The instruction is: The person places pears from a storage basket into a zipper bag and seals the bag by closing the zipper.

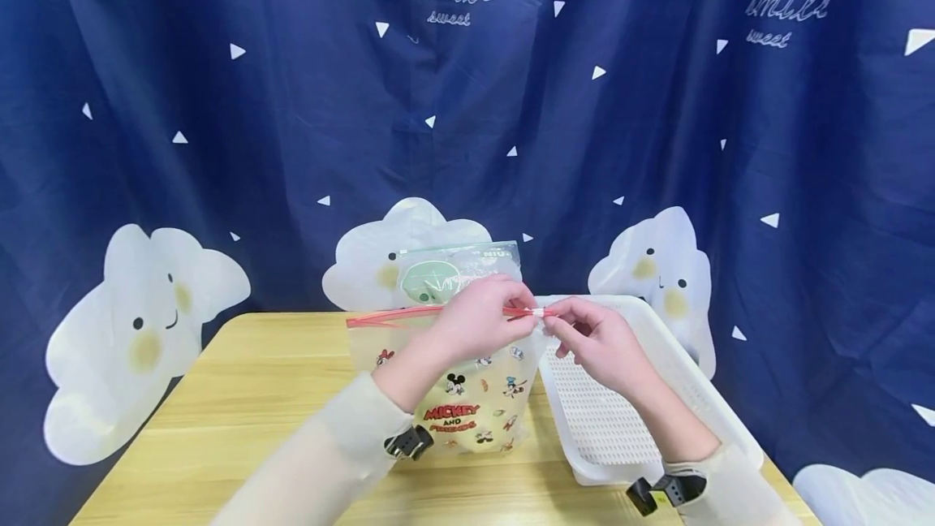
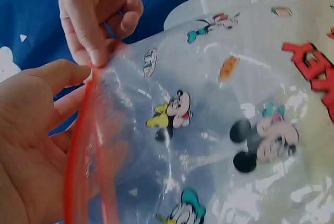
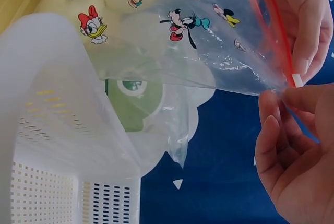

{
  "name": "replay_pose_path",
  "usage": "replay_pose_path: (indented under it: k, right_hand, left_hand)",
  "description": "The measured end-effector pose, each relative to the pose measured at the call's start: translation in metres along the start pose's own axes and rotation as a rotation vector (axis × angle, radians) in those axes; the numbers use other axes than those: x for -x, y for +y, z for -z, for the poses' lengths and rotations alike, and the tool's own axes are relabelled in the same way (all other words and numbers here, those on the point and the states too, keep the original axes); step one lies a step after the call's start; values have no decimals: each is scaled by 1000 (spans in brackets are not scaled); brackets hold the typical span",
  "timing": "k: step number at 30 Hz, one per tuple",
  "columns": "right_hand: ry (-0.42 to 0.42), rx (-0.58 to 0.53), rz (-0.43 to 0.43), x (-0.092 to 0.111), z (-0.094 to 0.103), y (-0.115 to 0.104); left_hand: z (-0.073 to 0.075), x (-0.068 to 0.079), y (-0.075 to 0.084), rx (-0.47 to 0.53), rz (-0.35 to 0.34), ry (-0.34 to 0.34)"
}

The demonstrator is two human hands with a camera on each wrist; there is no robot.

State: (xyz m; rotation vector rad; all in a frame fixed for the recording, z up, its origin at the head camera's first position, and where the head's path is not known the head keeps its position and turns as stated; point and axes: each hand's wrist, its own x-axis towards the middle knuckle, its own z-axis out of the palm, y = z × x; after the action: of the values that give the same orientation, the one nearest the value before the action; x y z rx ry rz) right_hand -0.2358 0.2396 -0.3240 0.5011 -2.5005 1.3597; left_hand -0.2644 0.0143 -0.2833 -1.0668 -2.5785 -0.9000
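Observation:
A clear zip bag with cartoon prints, red lettering and a red zip strip stands upright on the table, something pale yellow inside it. Near the strip's right end sits a white slider. My left hand pinches the red strip just left of that slider; in the left wrist view its thumb and forefinger meet at the strip. The bag's top right corner is pinched between the right hand's thumb and fingers. Both hands are close together, fingertips almost touching at the slider.
Right of the bag stands a white perforated plastic basket on the wooden table. Behind the bag is another clear bag with a green print and a pale green top edge. A dark blue curtain hangs behind the table.

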Motion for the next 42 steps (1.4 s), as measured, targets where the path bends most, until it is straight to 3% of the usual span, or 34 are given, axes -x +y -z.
replay_pose_path:
  k: [6,12,23,28,42]
  right_hand:
    - [2,10,13,0,-2,-4]
    - [10,7,17,2,-3,-6]
    - [6,19,-10,0,-6,-4]
    - [3,0,-38,1,-6,-4]
    - [2,0,-49,-1,-9,-4]
  left_hand:
    - [-5,-3,2,36,42,-22]
    - [-6,-3,2,-9,54,-17]
    - [3,7,-8,-46,82,5]
    - [15,19,-18,-34,80,5]
    - [53,64,-53,15,174,24]
